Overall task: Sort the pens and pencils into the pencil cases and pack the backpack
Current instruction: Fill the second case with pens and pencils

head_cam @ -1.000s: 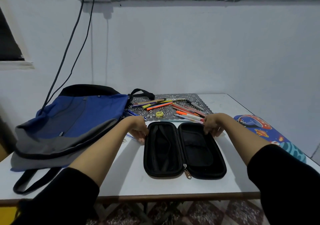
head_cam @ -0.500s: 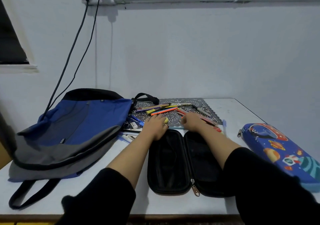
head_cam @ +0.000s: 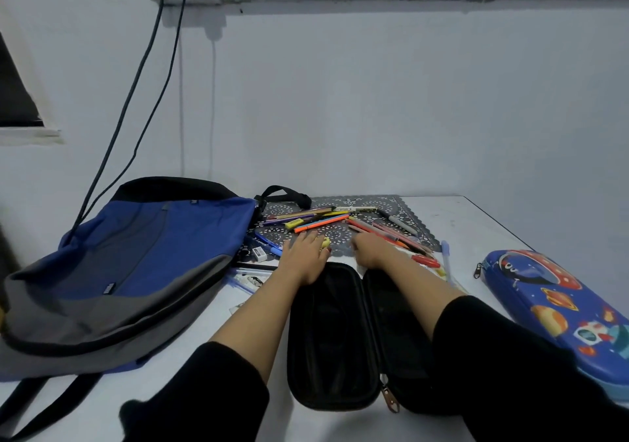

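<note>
A black pencil case (head_cam: 332, 339) lies unzipped and spread flat at the table's front, nothing visible inside it. Just beyond it, a pile of pens and pencils (head_cam: 326, 220) is scattered over a dark lace mat (head_cam: 371, 203). My left hand (head_cam: 304, 254) lies on the mat's near edge, fingers laid over a small yellow item (head_cam: 326, 243). My right hand (head_cam: 371, 249) rests beside it, over the near ends of some red and pink pencils (head_cam: 391, 234). A blue and grey backpack (head_cam: 136, 254) lies flat at the left. A closed blue space-print pencil case (head_cam: 558, 309) sits at the right.
A white eraser (head_cam: 260, 254) and a blue pen (head_cam: 269, 242) lie between the backpack and the mat. Two cables (head_cam: 136, 101) hang from wall sockets down behind the backpack. The wall stands close behind the table.
Both hands left the black case's far corners and reached forward onto the mat among the pens. My head has come closer to the table.
</note>
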